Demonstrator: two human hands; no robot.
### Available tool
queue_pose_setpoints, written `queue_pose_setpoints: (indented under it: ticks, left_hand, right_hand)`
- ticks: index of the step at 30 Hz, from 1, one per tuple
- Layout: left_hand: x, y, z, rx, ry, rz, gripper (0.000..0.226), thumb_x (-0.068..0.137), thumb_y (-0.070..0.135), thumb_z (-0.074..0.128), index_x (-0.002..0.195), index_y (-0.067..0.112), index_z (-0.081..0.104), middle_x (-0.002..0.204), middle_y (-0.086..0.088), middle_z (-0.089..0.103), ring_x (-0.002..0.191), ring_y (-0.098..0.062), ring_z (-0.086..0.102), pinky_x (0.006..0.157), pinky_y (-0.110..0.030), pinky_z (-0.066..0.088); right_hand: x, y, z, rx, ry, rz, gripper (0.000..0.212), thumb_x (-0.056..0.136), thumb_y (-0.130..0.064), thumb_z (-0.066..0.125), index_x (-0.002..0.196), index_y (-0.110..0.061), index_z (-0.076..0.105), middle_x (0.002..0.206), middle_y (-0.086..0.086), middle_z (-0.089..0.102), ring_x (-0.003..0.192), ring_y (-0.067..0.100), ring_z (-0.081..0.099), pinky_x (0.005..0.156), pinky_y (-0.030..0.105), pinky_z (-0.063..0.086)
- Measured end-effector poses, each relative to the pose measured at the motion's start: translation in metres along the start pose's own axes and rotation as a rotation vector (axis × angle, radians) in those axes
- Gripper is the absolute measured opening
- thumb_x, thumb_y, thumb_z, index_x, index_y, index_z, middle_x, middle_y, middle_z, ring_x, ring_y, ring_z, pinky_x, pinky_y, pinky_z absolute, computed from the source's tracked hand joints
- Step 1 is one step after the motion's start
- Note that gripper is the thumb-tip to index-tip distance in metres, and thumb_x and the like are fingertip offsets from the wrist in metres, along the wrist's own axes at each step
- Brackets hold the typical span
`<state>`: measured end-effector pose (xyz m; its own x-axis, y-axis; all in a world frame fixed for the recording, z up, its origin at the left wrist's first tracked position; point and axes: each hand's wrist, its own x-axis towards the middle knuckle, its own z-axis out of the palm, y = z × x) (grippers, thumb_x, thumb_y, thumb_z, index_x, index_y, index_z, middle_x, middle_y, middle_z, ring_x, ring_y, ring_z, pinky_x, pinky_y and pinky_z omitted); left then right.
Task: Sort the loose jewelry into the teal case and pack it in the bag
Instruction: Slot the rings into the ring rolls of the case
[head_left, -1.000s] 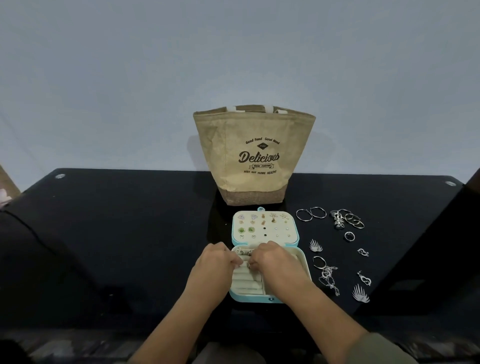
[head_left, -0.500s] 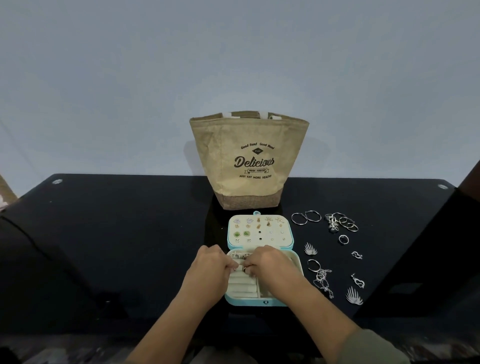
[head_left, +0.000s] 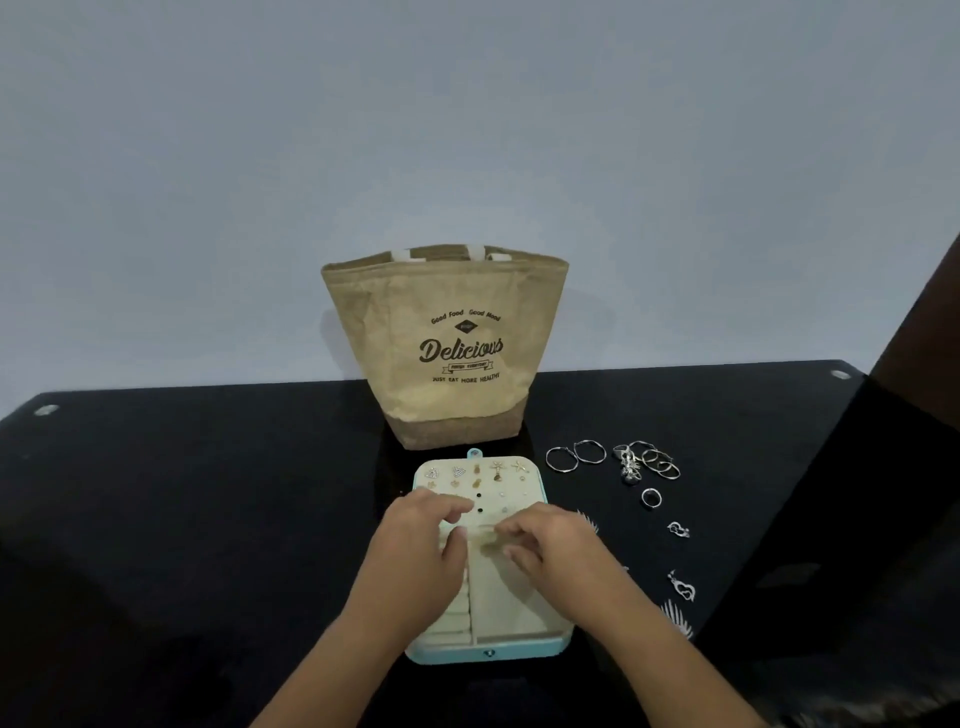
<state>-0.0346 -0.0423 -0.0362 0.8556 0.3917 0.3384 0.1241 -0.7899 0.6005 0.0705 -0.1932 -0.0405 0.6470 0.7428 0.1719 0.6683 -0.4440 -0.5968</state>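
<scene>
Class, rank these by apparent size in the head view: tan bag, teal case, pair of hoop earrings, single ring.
1. tan bag
2. teal case, though nearer the camera
3. pair of hoop earrings
4. single ring

Tally: bag (head_left: 447, 364) ×1. Teal case (head_left: 488, 652) ×1, open. Hands ×2: left hand (head_left: 415, 561), right hand (head_left: 558, 556). Large hoops (head_left: 575, 458) ×2. Lone ring (head_left: 651, 498) ×1. Heart pendants (head_left: 681, 587) ×2. Leaf-shaped pieces (head_left: 678, 619) ×2, one part-hidden by the right hand. Tangled ring cluster (head_left: 647, 462) ×1, its rings not countable. Studs (head_left: 497, 470) in the lid's top row ×5; the lower rows are unclear.
</scene>
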Motion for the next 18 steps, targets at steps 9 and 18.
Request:
queue_pose_setpoints:
  ticks: [9, 18]
  left_hand:
    - [0.058, 0.053, 0.077, -0.137, -0.146, 0.138, 0.023, 0.088, 0.020, 0.066, 0.109, 0.026, 0.071, 0.095, 0.013, 0.061, 0.091, 0.002, 0.055, 0.088, -0.016, 0.044]
    - [0.111, 0.080, 0.152, -0.142, -0.287, 0.161, 0.022, 0.086, 0.020, 0.069, 0.106, 0.026, 0.071, 0.094, 0.013, 0.062, 0.089, 0.005, 0.057, 0.080, -0.005, 0.039]
  right_hand:
    - [-0.006, 0.072, -0.053, -0.046, 0.058, 0.166, 0.017, 0.086, -0.025, 0.070, 0.104, -0.025, 0.071, 0.092, -0.011, 0.059, 0.082, 0.000, 0.056, 0.071, 0.005, 0.039]
    - [0.002, 0.149, -0.089, -0.042, 0.131, 0.270, 0.016, 0.085, -0.024, 0.071, 0.102, -0.025, 0.072, 0.094, -0.010, 0.061, 0.083, 0.001, 0.059, 0.074, 0.009, 0.046]
